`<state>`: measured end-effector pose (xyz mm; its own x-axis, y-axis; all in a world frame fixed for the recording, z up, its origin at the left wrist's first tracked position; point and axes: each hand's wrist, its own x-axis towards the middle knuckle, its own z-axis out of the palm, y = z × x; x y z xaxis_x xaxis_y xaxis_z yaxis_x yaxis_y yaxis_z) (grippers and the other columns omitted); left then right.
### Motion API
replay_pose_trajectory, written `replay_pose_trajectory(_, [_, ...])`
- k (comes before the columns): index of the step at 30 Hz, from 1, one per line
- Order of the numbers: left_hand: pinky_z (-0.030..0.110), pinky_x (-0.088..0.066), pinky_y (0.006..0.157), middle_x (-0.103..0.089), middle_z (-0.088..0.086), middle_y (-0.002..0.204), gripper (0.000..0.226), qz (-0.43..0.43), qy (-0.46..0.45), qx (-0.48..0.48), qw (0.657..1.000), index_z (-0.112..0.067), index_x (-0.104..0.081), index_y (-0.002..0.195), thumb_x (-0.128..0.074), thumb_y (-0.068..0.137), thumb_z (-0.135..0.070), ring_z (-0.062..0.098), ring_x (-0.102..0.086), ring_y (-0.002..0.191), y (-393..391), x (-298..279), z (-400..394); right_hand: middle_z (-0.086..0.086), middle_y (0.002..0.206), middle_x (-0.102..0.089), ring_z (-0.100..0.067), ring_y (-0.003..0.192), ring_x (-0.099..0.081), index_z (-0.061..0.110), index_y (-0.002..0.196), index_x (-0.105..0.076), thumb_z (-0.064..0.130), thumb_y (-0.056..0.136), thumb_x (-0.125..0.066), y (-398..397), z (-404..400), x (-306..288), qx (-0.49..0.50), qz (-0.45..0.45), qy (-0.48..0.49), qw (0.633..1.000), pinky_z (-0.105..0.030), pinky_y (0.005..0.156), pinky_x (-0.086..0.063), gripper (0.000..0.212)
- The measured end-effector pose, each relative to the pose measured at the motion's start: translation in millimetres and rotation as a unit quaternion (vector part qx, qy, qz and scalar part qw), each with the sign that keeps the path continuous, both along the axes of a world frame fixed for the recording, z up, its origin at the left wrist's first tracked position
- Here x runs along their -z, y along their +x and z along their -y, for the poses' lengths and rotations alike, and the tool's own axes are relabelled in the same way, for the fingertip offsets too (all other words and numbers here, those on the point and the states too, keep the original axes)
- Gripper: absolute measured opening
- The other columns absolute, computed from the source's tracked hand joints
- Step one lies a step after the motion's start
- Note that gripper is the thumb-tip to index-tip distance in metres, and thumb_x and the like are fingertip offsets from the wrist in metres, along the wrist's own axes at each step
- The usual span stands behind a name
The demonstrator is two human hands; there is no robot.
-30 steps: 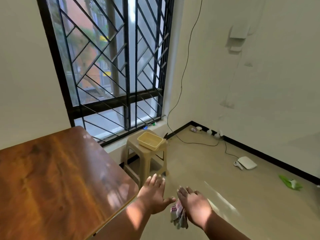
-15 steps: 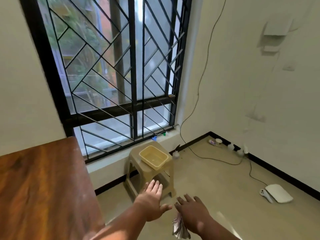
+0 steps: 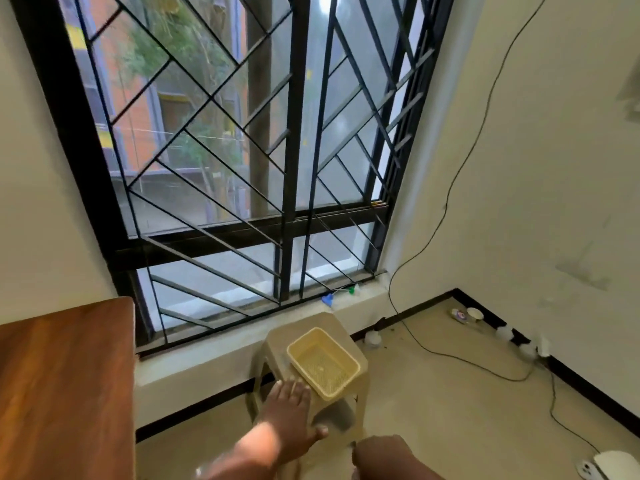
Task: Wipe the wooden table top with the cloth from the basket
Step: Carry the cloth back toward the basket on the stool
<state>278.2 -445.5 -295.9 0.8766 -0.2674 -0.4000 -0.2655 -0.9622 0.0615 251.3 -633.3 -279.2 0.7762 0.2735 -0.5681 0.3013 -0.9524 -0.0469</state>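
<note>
The wooden table top (image 3: 65,382) fills the lower left. An empty yellow plastic basket (image 3: 349,355) sits on a beige plastic stool (image 3: 277,341) under the window. My left hand (image 3: 289,415) is open, palm down, its fingertips almost at the basket's near corner. At the bottom edge my right hand (image 3: 382,457) is curled closed, lower and to the right of the stool. The cloth it held a moment ago is hidden beneath it and mostly out of frame.
A barred window (image 3: 277,168) rises behind the stool. A black cable (image 3: 450,356) hangs down the right wall and trails over the floor. Small items line the baseboard (image 3: 502,332). A white device (image 3: 616,464) lies at the bottom right.
The view has swung right and closer to the stool, so the table slid left. Both hands moved toward the basket, and the cloth under my right hand dropped out of sight.
</note>
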Motion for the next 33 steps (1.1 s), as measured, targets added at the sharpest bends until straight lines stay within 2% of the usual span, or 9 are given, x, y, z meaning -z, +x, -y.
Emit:
replay_pose_trajectory(6, [0.045,0.006,0.119,0.000,0.011,0.162,0.089,-0.016,-0.006,-0.055,0.998,-0.009,-0.004,0.154,-0.017,0.091,-0.071,0.027,0.008,0.148,56.5,9.6,-14.0,-0.009,0.126,-0.058,-0.028,0.115,-0.055,0.014,0.122,-0.056,0.022,0.092,-0.048,75.0,-20.7,20.2,0.042,-0.047,-0.026,0.998,-0.038,0.091,-0.041,0.032])
replay_pose_trajectory(10, [0.049,-0.020,0.116,-0.023,0.016,0.157,0.077,-0.180,-0.060,-0.183,0.965,-0.015,-0.027,0.150,-0.018,0.094,-0.067,0.033,-0.023,0.144,92.1,17.2,-2.3,-0.006,0.126,-0.058,-0.026,0.115,-0.056,0.015,0.121,-0.055,0.012,0.091,-0.041,131.3,-35.2,26.5,0.032,-0.022,0.005,0.999,-0.036,0.092,-0.039,0.033])
replay_pose_trajectory(14, [0.031,-0.034,0.108,-0.028,0.015,0.156,0.068,-0.316,-0.244,-0.358,0.844,-0.009,-0.026,0.150,-0.012,0.101,-0.054,0.029,-0.026,0.143,132.6,14.0,16.8,-0.002,0.117,-0.060,-0.022,0.109,-0.057,0.018,0.111,-0.057,0.017,0.092,-0.037,187.9,-40.7,43.1,0.080,-0.014,0.050,0.995,-0.033,0.089,-0.044,0.028])
replay_pose_trajectory(16, [0.013,-0.052,0.069,-0.036,0.016,0.151,0.060,-0.328,-0.356,-0.458,0.746,-0.004,-0.029,0.147,-0.016,0.105,-0.045,0.028,-0.036,0.138,160.4,11.9,31.7,-0.002,0.114,-0.062,-0.022,0.105,-0.059,0.018,0.108,-0.058,0.019,0.093,-0.036,219.2,-38.1,52.8,0.092,-0.026,0.086,0.992,-0.029,0.080,-0.042,0.026])
replay_pose_trajectory(18, [0.017,-0.046,0.044,-0.049,0.011,0.140,0.059,-0.324,-0.424,-0.529,0.660,-0.008,-0.038,0.141,-0.018,0.104,-0.048,0.026,-0.052,0.124,188.7,18.2,42.4,-0.001,0.114,-0.063,-0.021,0.104,-0.061,0.019,0.111,-0.058,0.020,0.095,-0.037,244.4,-36.1,58.3,0.100,-0.026,0.114,0.988,-0.027,0.075,-0.040,0.027])
replay_pose_trajectory(22, [0.024,-0.047,0.058,-0.067,0.008,0.099,0.056,-0.307,-0.467,-0.619,0.552,-0.015,-0.063,0.111,-0.040,0.094,-0.063,0.021,-0.064,0.085,242.2,53.4,61.1,0.001,0.121,-0.063,-0.019,0.107,-0.061,0.021,0.131,-0.050,0.023,0.099,-0.035,281.3,-27.7,73.8,0.122,-0.038,0.141,0.982,-0.028,0.084,-0.045,0.035])
replay_pose_trajectory(25, [0.026,-0.048,0.055,-0.067,0.007,0.086,0.034,-0.259,-0.485,-0.668,0.501,-0.011,-0.064,0.097,-0.062,0.089,-0.045,0.022,-0.064,0.077,271.3,80.6,72.0,-0.006,0.131,-0.054,-0.023,0.114,-0.057,0.011,0.136,-0.042,0.019,0.097,-0.043,295.6,-20.0,88.6,0.106,-0.055,0.111,0.987,-0.033,0.089,-0.045,0.040])
replay_pose_trajectory(28, [0.023,-0.044,0.046,-0.059,0.007,0.063,0.008,-0.248,-0.471,-0.684,0.499,-0.009,-0.060,0.081,-0.062,0.086,-0.015,0.019,-0.055,0.057,292.3,103.6,73.4,-0.011,0.141,-0.040,-0.029,0.122,-0.049,0.006,0.142,-0.030,0.017,0.092,-0.055,302.8,-14.2,107.1,0.076,-0.053,0.078,0.993,-0.038,0.094,-0.044,0.057])
replay_pose_trajectory(33, [0.022,-0.041,0.047,-0.056,0.009,0.044,0.012,-0.269,-0.427,-0.665,0.551,-0.004,-0.060,0.074,-0.060,0.086,-0.004,0.016,-0.051,0.036,316.1,143.0,69.5,-0.020,0.149,-0.030,-0.037,0.128,-0.040,0.002,0.148,-0.018,0.012,0.099,-0.036,315.6,-8.1,145.7,0.024,-0.027,0.036,0.999,-0.044,0.102,-0.037,0.053])
